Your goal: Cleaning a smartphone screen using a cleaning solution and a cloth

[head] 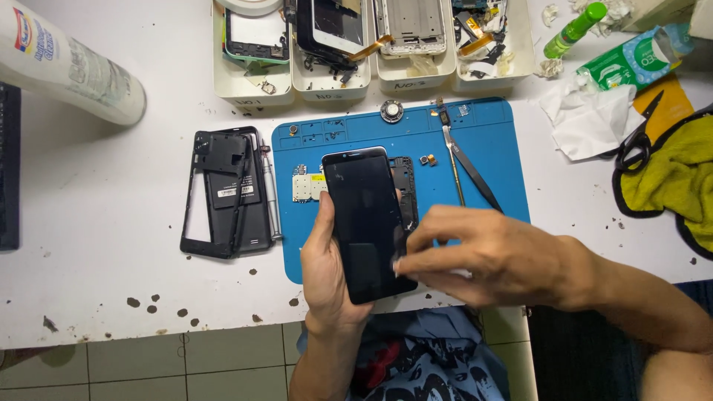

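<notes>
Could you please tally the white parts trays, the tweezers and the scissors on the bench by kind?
White parts trays: 4
Tweezers: 1
Scissors: 1
Total: 6

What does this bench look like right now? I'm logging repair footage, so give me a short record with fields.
left hand: left hand holds a black phone from below
right hand: right hand, fingertips at the phone's right edge
under the phone: blue mat with a circuit board and tweezers
left of mat: black phone frame
far edge: white trays of parts
</notes>
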